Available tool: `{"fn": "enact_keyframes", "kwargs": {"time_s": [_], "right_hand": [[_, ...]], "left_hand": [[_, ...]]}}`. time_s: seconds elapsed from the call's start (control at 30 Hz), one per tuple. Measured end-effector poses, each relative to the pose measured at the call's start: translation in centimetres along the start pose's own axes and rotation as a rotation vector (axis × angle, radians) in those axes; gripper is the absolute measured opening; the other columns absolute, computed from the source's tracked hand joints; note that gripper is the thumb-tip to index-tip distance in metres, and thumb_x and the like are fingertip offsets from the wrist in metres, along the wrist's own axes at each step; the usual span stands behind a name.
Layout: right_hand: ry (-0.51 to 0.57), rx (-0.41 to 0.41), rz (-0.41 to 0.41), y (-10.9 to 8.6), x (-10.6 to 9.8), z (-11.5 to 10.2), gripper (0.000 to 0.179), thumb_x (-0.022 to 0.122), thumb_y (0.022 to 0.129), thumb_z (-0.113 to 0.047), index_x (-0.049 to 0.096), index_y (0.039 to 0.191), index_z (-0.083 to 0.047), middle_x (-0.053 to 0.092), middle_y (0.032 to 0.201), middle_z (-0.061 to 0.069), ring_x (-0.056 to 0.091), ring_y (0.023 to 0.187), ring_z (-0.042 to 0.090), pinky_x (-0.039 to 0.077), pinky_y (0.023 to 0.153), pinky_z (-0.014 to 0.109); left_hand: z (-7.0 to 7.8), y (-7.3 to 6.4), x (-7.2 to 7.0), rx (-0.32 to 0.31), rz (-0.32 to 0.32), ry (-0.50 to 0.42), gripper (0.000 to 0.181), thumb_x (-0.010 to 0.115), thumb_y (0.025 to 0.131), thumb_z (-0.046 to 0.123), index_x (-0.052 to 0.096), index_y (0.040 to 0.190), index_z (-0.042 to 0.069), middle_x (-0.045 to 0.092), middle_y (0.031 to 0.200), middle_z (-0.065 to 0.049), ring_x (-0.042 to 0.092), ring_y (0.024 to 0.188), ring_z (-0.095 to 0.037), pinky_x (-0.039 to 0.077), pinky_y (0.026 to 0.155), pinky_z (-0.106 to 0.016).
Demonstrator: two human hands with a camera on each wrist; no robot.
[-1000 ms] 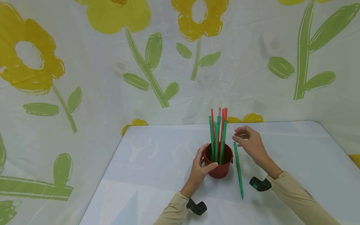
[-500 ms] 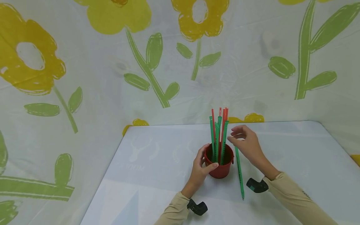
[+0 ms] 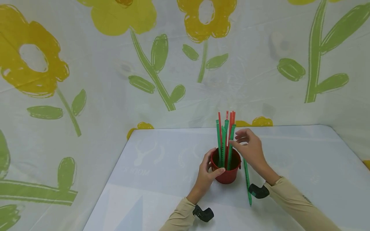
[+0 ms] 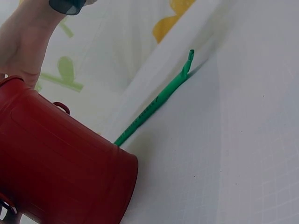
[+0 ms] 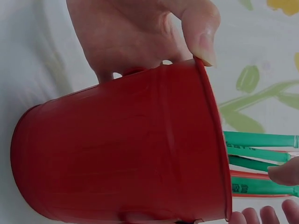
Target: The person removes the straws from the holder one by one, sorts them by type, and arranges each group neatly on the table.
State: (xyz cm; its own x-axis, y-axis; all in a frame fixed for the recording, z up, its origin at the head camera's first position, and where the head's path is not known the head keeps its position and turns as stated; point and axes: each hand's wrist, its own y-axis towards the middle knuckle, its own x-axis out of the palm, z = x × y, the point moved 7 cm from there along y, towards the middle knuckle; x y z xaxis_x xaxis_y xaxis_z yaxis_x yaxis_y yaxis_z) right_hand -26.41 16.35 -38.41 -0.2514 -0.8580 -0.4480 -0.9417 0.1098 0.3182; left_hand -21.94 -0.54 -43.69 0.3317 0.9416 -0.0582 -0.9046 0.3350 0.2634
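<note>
A small red bucket (image 3: 226, 177) stands upright on the table, with several green paper-wrapped straws (image 3: 223, 144) and thin red straws (image 3: 219, 126) sticking up out of it. My left hand (image 3: 206, 173) grips the bucket from its left side, thumb over the near rim. Beside the straws, to their right, is my right hand (image 3: 251, 149). Its thumb (image 5: 286, 171) overlaps the green straws in the right wrist view, and the other fingers are spread apart from the thumb. One loose green wrapped straw (image 4: 161, 100) lies on the table right of the bucket, partly behind my right hand in the head view.
The white table (image 3: 162, 160) ends at a back edge a short way behind the bucket. A curtain (image 3: 251, 80) printed with yellow flowers hangs behind it. Black wrist cameras (image 3: 203, 213) sit under both wrists, the right one overlapping the loose straw.
My right hand has moved left, from above the loose straw's far end to the straws in the bucket. The left hand and bucket stay in place.
</note>
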Motion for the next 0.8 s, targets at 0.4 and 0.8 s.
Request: {"fn": "enact_keyframes", "kwargs": {"time_s": [0.4, 0.8], "right_hand": [[-0.028, -0.026, 0.06, 0.01, 0.56, 0.27, 0.033, 0.075, 0.081, -0.019, 0.057, 0.103, -0.003, 0.063, 0.089, 0.011, 0.059, 0.08, 0.022, 0.048, 0.065, 0.017], [-0.012, -0.024, 0.091, -0.1, 0.52, 0.14, 0.034, 0.073, 0.083, -0.015, 0.055, 0.108, -0.003, 0.061, 0.093, 0.012, 0.058, 0.084, 0.022, 0.044, 0.066, 0.009]], "left_hand": [[-0.01, 0.02, -0.03, -0.002, 0.003, 0.005, 0.069, 0.06, 0.086, 0.014, 0.026, 0.145, 0.0, 0.04, 0.144, -0.01, 0.037, 0.13, -0.029, 0.036, 0.103, -0.049], [0.04, -0.03, -0.04, -0.009, 0.009, -0.006, 0.066, 0.059, 0.086, 0.013, 0.029, 0.145, 0.007, 0.039, 0.145, -0.009, 0.037, 0.13, -0.026, 0.035, 0.104, -0.047]]}}
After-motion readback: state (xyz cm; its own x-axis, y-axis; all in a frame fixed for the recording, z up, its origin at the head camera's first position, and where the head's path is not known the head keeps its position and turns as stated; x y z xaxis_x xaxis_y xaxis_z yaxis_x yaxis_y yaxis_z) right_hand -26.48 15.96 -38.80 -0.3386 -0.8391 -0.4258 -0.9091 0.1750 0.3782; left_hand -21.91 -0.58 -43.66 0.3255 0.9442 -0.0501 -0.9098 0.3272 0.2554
